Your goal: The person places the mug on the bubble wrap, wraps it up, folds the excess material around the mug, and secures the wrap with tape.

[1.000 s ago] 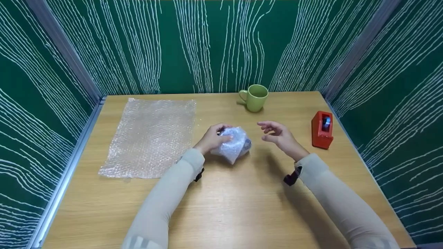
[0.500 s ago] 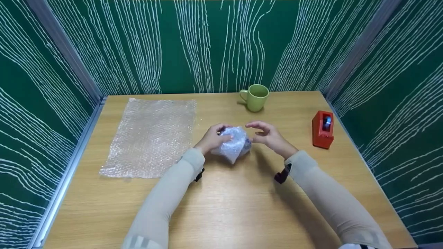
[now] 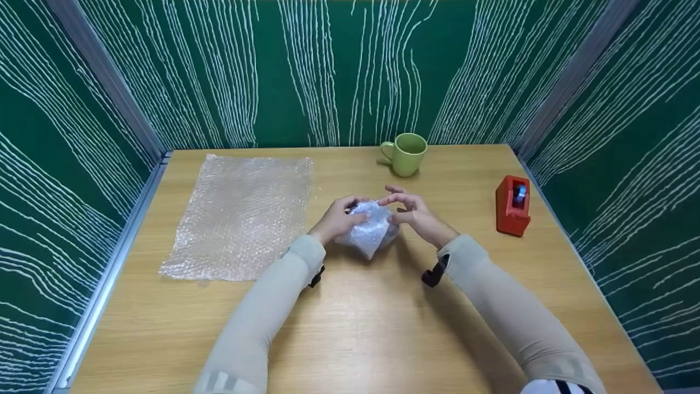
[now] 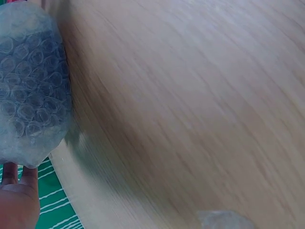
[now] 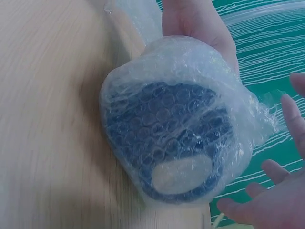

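Gripped in the left hand (image 3: 334, 220) on the table (image 3: 383, 328) just right of the bubble sheet (image 3: 240, 213), the wrapped bundle (image 3: 367, 230) seems mid-wrapping, the right hand (image 3: 416, 214), fingers spread, touching its far side, likely needing to press loose wrap down next.

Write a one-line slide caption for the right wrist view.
Left hand holds a dark object wrapped in bubble wrap on the wooden table as the right hand spreads its fingers beside it.
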`<state>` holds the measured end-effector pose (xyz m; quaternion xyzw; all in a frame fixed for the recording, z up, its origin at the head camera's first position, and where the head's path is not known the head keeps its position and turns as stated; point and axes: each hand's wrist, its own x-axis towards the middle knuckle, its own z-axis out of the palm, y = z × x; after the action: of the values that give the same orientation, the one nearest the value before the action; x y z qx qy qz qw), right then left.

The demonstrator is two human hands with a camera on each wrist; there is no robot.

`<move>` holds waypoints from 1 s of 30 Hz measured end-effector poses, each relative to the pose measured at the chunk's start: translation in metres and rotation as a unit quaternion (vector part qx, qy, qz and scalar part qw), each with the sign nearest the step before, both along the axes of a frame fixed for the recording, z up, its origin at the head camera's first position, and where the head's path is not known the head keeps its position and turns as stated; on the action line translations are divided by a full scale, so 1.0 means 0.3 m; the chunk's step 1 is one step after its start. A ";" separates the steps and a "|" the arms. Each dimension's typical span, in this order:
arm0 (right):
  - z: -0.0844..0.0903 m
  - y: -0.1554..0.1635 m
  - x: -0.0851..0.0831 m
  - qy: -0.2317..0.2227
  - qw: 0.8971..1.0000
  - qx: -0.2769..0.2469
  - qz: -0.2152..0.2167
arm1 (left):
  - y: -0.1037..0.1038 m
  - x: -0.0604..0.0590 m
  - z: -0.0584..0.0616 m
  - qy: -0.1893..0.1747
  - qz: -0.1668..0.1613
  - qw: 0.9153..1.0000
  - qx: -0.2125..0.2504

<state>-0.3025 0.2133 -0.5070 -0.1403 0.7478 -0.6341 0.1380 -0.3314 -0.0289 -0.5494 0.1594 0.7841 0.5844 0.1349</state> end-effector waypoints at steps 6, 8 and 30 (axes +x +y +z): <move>-0.005 -0.016 -0.011 -0.020 1.000 0.024 -0.001 | 0.008 0.000 -0.001 0.004 -0.001 1.000 0.009; -0.012 -0.017 -0.017 -0.024 0.999 0.033 0.000 | 0.010 -0.001 -0.002 0.004 -0.001 1.000 0.008; -0.089 -0.024 -0.080 -0.033 0.998 0.046 0.004 | -0.004 -0.019 -0.026 0.031 -0.008 0.999 -0.005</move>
<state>-0.3264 0.2061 -0.5337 -0.1160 0.7704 -0.6031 0.1711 -0.3370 -0.0300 -0.5572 0.1826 0.7894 0.5745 0.1158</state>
